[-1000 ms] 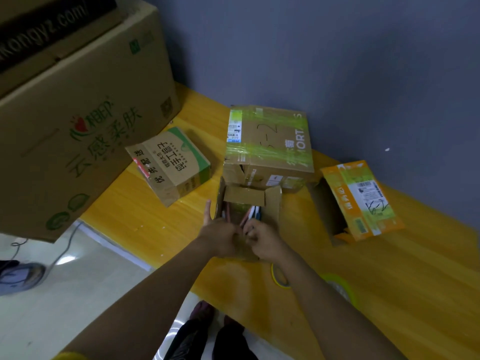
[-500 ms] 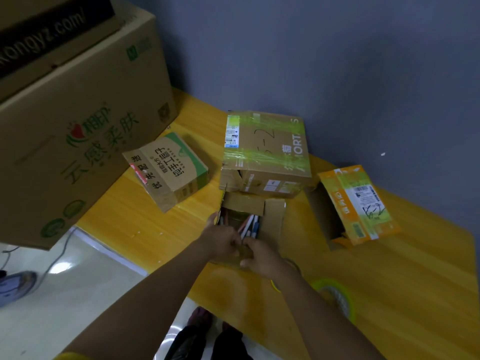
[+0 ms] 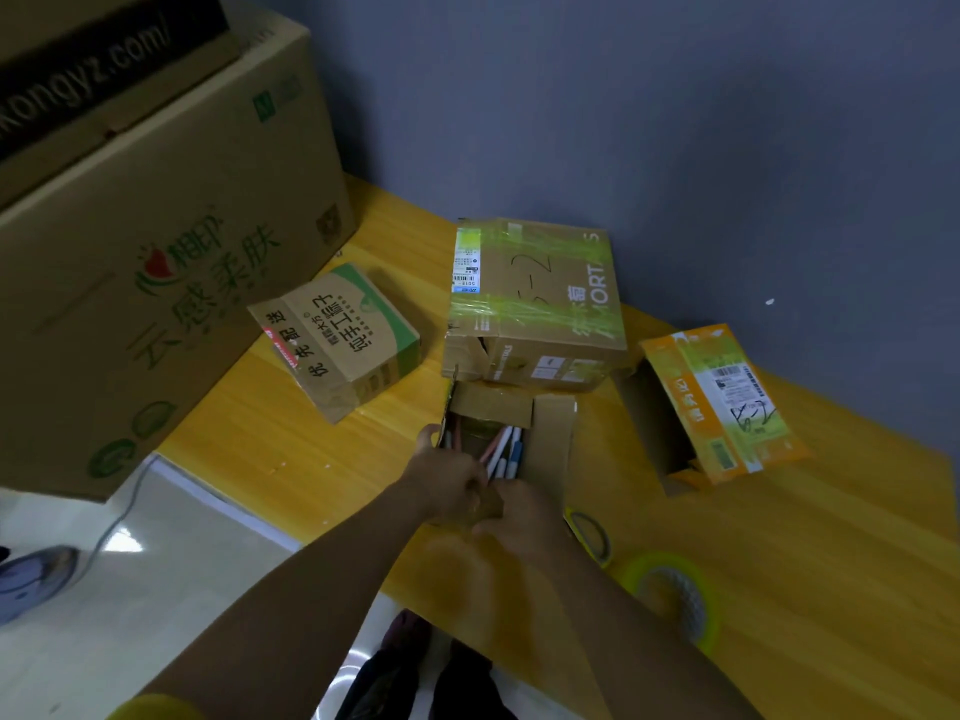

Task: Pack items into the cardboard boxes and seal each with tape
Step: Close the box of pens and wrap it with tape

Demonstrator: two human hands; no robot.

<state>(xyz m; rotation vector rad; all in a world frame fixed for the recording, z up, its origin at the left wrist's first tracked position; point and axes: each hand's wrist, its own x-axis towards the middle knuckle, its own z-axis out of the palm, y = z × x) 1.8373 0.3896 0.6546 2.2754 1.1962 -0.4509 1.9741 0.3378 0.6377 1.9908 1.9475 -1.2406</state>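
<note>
Two hands work at the near edge of a small open box full of pens on a yellow table.

Head view: the open box [image 3: 550,423] sits at the table's [image 3: 332,449] near edge, flaps up, with pens [image 3: 506,452] standing inside. The left hand [image 3: 449,483] and right hand [image 3: 524,514] meet at the near flap [image 3: 491,504], fingers curled onto the cardboard; how firmly they pinch it is unclear. Compared with a second ago, the hands have slid slightly nearer the body and lower on the flap, while the pens have stayed inside. Packing this box looks finished, and closing the flaps seems under way. A green tape roll [image 3: 675,597] lies just right of the right forearm, with a yellow roll [image 3: 589,532] beside it. Behind sit a taped box [image 3: 535,298], a printed box [image 3: 337,335] and an orange box [image 3: 722,402] lying open on its side.
</note>
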